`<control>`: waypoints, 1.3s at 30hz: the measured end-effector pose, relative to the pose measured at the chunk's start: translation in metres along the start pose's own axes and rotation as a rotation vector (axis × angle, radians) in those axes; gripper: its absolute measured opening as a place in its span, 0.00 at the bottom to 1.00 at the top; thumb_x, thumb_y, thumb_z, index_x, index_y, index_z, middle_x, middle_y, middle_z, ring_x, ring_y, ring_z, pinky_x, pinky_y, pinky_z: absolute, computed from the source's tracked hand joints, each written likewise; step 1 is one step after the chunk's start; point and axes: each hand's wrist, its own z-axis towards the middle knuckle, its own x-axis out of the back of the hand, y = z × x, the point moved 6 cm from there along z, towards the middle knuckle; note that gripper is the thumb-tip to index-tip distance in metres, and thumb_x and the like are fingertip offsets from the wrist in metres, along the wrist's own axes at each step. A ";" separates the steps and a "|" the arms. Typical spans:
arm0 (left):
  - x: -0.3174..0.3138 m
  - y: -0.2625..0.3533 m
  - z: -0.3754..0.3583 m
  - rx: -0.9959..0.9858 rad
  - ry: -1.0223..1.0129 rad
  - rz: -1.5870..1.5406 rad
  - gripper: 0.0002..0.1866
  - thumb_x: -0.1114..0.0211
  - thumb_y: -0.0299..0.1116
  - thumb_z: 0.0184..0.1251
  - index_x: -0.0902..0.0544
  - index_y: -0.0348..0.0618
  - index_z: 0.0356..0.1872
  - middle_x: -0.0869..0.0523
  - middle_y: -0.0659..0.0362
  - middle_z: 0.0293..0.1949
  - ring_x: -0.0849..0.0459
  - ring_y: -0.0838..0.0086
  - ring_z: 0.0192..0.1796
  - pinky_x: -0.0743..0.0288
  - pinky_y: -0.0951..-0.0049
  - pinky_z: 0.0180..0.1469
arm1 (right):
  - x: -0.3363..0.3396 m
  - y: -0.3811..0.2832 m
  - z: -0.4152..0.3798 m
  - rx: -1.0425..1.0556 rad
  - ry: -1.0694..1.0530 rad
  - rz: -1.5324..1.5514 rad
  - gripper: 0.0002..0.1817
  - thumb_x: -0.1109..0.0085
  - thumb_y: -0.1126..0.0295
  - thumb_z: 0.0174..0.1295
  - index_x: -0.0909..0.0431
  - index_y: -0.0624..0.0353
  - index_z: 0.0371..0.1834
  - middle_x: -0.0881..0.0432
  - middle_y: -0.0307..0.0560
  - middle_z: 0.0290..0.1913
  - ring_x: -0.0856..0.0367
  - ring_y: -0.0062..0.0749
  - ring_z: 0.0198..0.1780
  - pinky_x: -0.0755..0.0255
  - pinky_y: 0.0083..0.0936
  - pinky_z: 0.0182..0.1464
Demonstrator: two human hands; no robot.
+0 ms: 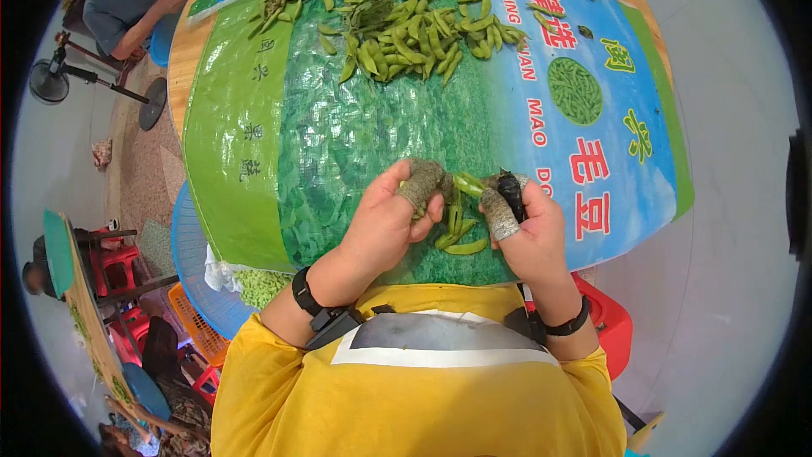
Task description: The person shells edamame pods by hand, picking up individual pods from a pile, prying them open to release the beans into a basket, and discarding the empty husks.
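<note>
In front of my chest, my left hand [397,213] is closed, its thumb and fingertips wrapped in grey-brown tape. Some green shows between its fingers, partly hidden. My right hand [534,233] is closed too, with silvery tape on thumb and finger and a black piece [511,193] at one fingertip, whose kind I cannot make out. A green soybean pod [468,184] spans the gap between the two hands, pinched at both ends. Just below lie a few loose pods [467,248] on the printed plastic sack [381,135] covering the table.
A large heap of soybean pods [406,42] lies at the table's far side. Left of my body stands a blue basket [190,228] with shelled beans [260,286] near it. A red stool [609,322] is at my right. Another person [139,0] sits at the far left.
</note>
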 end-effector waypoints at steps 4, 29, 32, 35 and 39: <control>-0.004 0.002 -0.001 0.013 -0.055 0.143 0.06 0.46 0.33 0.67 0.25 0.44 0.39 0.24 0.64 0.23 0.37 0.86 0.18 0.48 0.86 0.18 | -0.007 -0.001 0.000 0.004 -0.056 0.120 0.11 0.40 0.73 0.56 0.23 0.63 0.42 0.19 0.41 0.33 0.24 0.16 0.35 0.28 0.19 0.36; -0.002 0.018 -0.003 0.031 -0.172 0.334 0.07 0.42 0.32 0.65 0.22 0.40 0.39 0.25 0.66 0.22 0.32 0.87 0.20 0.42 0.86 0.21 | -0.033 0.012 0.013 -0.496 -0.266 0.957 0.09 0.39 0.70 0.57 0.25 0.60 0.39 0.23 0.40 0.24 0.30 0.16 0.18 0.36 0.14 0.19; -0.001 0.013 -0.003 -0.061 -0.198 0.523 0.09 0.42 0.32 0.64 0.22 0.39 0.42 0.25 0.66 0.22 0.32 0.86 0.20 0.42 0.86 0.21 | -0.033 0.010 0.012 -0.394 -0.273 0.793 0.08 0.38 0.68 0.58 0.23 0.60 0.37 0.26 0.35 0.21 0.31 0.16 0.18 0.38 0.15 0.20; -0.010 0.019 -0.008 -0.092 -0.226 0.532 0.08 0.43 0.28 0.62 0.21 0.39 0.40 0.25 0.66 0.23 0.31 0.86 0.23 0.39 0.84 0.24 | -0.027 0.006 0.013 -0.313 -0.326 0.630 0.09 0.37 0.68 0.57 0.22 0.60 0.36 0.26 0.35 0.22 0.31 0.16 0.18 0.38 0.14 0.21; -0.015 0.014 -0.016 0.015 -0.374 0.405 0.09 0.43 0.25 0.61 0.20 0.39 0.41 0.24 0.66 0.23 0.31 0.86 0.23 0.39 0.84 0.24 | -0.021 -0.010 0.011 -0.182 -0.398 0.497 0.10 0.37 0.67 0.56 0.23 0.61 0.36 0.26 0.35 0.22 0.32 0.16 0.19 0.39 0.14 0.21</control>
